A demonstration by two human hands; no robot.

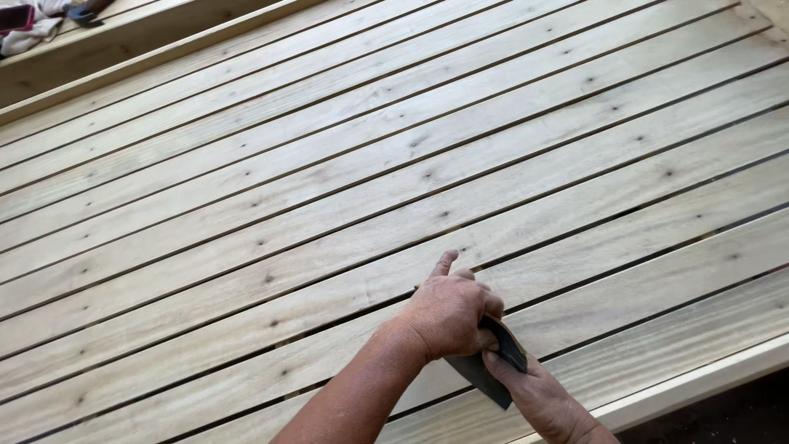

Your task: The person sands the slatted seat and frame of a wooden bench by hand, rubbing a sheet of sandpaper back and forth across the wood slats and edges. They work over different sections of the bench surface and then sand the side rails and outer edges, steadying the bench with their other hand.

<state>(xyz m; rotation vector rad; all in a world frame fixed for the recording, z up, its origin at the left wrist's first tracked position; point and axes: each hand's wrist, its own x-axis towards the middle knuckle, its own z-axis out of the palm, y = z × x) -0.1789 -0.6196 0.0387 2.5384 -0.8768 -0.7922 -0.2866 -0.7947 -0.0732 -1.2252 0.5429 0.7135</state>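
Pale pine slats stretch away beyond both hands, where the left hand and right hand together pinch a folded dark sandpaper sheet (doubled, seemingly for a firmer grip) just above the nearest slat.

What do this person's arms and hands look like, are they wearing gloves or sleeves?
No gloves and no sleeves in view. The left hand and right hand are bare, as are both forearms. No rings, watch or wristbands show.
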